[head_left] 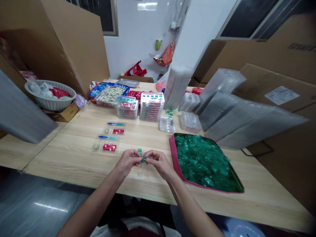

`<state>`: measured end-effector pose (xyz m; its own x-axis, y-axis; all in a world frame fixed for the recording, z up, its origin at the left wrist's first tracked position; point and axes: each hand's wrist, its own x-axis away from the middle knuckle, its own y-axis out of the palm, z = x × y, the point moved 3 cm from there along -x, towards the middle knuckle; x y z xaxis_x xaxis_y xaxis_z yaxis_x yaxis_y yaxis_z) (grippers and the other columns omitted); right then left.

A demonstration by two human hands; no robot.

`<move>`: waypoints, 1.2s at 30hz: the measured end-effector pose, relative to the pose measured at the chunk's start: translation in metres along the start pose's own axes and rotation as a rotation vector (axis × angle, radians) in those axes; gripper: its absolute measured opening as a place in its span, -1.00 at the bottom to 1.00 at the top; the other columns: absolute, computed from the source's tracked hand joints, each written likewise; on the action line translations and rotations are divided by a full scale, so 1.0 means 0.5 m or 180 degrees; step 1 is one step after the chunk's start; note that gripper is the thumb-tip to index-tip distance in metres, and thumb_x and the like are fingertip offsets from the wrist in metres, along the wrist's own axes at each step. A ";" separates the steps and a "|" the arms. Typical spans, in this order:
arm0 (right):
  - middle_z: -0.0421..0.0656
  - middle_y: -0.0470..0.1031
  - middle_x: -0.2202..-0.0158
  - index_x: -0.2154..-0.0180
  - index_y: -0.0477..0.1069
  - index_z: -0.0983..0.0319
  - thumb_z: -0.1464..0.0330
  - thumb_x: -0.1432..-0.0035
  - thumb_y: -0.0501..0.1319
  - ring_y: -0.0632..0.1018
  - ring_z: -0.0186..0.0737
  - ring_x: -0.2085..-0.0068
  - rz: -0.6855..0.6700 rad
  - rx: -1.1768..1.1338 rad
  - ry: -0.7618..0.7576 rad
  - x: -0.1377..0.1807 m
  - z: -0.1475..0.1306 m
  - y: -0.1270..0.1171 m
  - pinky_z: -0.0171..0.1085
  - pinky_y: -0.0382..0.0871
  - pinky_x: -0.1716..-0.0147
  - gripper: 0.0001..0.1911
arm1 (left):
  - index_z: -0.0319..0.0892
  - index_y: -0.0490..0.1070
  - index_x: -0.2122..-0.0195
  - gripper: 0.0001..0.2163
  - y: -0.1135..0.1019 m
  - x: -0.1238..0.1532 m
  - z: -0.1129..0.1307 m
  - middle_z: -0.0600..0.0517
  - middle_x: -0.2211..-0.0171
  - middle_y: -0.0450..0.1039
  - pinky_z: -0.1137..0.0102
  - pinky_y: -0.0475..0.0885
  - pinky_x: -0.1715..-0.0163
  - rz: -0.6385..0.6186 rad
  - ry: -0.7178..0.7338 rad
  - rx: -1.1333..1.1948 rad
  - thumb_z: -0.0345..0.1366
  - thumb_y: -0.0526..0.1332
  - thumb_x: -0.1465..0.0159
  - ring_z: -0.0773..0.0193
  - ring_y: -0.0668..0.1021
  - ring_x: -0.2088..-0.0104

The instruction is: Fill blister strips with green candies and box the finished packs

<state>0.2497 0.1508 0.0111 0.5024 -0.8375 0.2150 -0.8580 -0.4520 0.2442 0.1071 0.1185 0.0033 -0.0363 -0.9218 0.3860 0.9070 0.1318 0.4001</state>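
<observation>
My left hand [128, 161] and my right hand [158, 161] meet over the wooden table [74, 158], both pinching a small green packet [141, 156] between their fingertips. Under them lies a clear plastic tray [140, 171], hard to make out. To the right sits a red-rimmed tray [174, 154] heaped with green packets [204, 161]. To the left lie two filled clear trays [116, 128] [106, 144], each with a blue item and a red packet.
Stacks of filled clear boxes [151, 107] and empty clear trays [190, 121] stand mid-table. Wrapped bundles of trays [234, 115] lean at the right. A white basket [50, 95] and cardboard boxes [61, 39] sit at the left.
</observation>
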 end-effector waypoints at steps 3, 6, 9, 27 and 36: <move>-0.25 0.46 0.53 0.51 0.47 0.27 0.37 0.26 0.40 0.40 -0.39 0.49 0.0174 0.0048 0.0003 -0.025 0.001 -0.002 -0.36 0.24 0.44 -0.82 | -0.26 0.44 0.52 -0.77 -0.013 -0.025 0.005 0.11 0.67 0.38 0.50 0.17 0.61 0.0069 0.0070 -0.0238 -0.33 0.37 0.24 0.45 0.36 0.65; -0.27 0.41 0.60 0.54 0.45 0.28 0.38 0.25 0.36 0.36 -0.41 0.55 0.0222 0.0249 0.0126 -0.031 0.021 -0.002 -0.37 0.21 0.51 -0.85 | -0.28 0.44 0.58 -0.82 -0.025 -0.033 -0.011 0.11 0.71 0.35 0.50 0.16 0.65 0.0135 0.0071 -0.0583 -0.31 0.33 0.21 0.45 0.33 0.68; -0.28 0.38 0.63 0.54 0.42 0.28 0.37 0.19 0.28 0.34 -0.40 0.58 0.0176 0.0722 0.0173 -0.020 0.057 -0.005 -0.38 0.22 0.54 -0.89 | -0.29 0.46 0.58 -0.83 -0.034 -0.025 -0.043 0.10 0.71 0.35 0.49 0.18 0.66 0.0135 0.0043 -0.0973 -0.28 0.29 0.17 0.43 0.32 0.69; -0.17 0.44 0.39 0.34 0.50 0.24 0.50 -0.02 0.19 0.45 -0.33 0.44 0.0670 0.3033 -0.0600 0.058 0.001 0.004 -0.36 0.31 0.41 -0.85 | -0.20 0.41 0.54 -0.86 -0.015 0.006 -0.073 0.05 0.55 0.37 0.43 0.22 0.43 0.0272 0.0988 -0.3435 -0.47 0.09 -0.07 0.30 0.40 0.49; -0.10 0.44 0.30 0.31 0.43 0.23 0.59 0.07 0.12 0.44 -0.11 0.19 0.1192 0.4789 -0.0154 0.176 -0.119 -0.179 -0.20 0.27 0.20 -0.73 | -0.20 0.45 0.47 -0.69 -0.007 0.015 -0.037 0.00 0.50 0.40 0.38 0.29 0.41 0.0400 0.1168 -0.3561 -0.21 -0.02 -0.23 0.24 0.46 0.47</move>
<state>0.3769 0.1357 0.0645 0.2636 -0.9646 0.0075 -0.2572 -0.0778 -0.9632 0.1113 0.1042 -0.0108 0.0365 -0.9987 0.0362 0.7651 0.0046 -0.6438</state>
